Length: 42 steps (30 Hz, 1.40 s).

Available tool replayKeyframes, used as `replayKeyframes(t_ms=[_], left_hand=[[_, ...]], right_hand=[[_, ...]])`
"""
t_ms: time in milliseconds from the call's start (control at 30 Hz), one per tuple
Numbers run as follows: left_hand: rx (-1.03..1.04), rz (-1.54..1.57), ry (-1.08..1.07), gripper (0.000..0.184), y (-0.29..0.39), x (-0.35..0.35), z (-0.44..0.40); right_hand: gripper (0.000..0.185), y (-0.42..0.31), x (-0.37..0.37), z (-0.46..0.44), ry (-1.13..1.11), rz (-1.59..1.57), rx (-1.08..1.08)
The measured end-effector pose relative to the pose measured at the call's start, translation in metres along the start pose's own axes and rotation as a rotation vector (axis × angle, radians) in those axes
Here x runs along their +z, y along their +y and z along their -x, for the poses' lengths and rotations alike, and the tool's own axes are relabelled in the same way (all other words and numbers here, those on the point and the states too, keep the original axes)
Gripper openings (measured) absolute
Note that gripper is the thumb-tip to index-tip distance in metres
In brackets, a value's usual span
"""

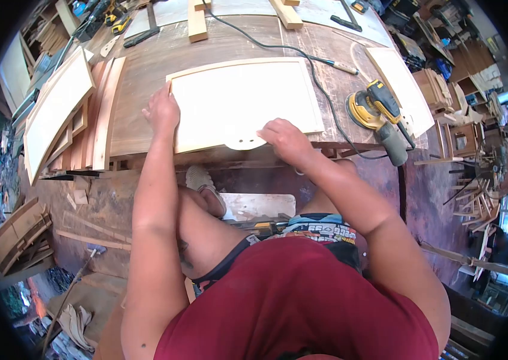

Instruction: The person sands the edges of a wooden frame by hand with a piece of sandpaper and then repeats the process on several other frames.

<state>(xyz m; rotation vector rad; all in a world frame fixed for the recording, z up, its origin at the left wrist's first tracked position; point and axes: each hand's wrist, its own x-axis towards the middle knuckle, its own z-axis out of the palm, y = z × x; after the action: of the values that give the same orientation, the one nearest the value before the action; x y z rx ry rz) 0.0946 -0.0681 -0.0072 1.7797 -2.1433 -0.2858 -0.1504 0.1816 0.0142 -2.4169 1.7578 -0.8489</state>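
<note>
At the frame's centre, the right hand [287, 141] is pinching a white disc [244, 145] with holes at the near edge of a pale panel [242, 99]. Left of centre, the left hand [164, 111] is touching the panel's left edge; whether it is gripping cannot be told. The panel is lying on a table [131, 84]. Right of centre, a yellow sander [365, 109] is resting; at the top, a wooden strip [197, 24] is lying.

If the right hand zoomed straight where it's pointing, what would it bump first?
Probably the pale panel, just ahead of the right hand's fingertips, though I can't tell whether they already touch it.
</note>
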Motion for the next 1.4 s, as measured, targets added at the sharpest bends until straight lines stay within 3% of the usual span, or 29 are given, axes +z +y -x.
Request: replayKeyframes(t_ms=[167, 467, 667, 1233, 1400], left_hand=[[0.001, -0.003, 0.026, 0.044, -0.003, 0.004, 0.000], [-0.015, 0.005, 0.003, 0.044, -0.006, 0.010, -0.006], [-0.022, 0.015, 0.003, 0.043, -0.001, 0.001, 0.002], [-0.031, 0.020, 0.006, 0.043, -0.003, 0.007, -0.002], [-0.030, 0.040, 0.003, 0.043, -0.001, 0.001, 0.001]], right_hand=[[0.027, 0.058, -0.056, 0.059, -0.030, 0.146, 0.061], [0.033, 0.012, -0.028, 0.037, 0.046, 0.063, 0.058], [0.035, 0.042, -0.052, 0.079, 0.076, 0.160, 0.176], [0.045, 0.016, -0.027, 0.060, 0.135, 0.092, 0.144], [0.048, 0.047, -0.051, 0.091, 0.088, 0.155, 0.207]])
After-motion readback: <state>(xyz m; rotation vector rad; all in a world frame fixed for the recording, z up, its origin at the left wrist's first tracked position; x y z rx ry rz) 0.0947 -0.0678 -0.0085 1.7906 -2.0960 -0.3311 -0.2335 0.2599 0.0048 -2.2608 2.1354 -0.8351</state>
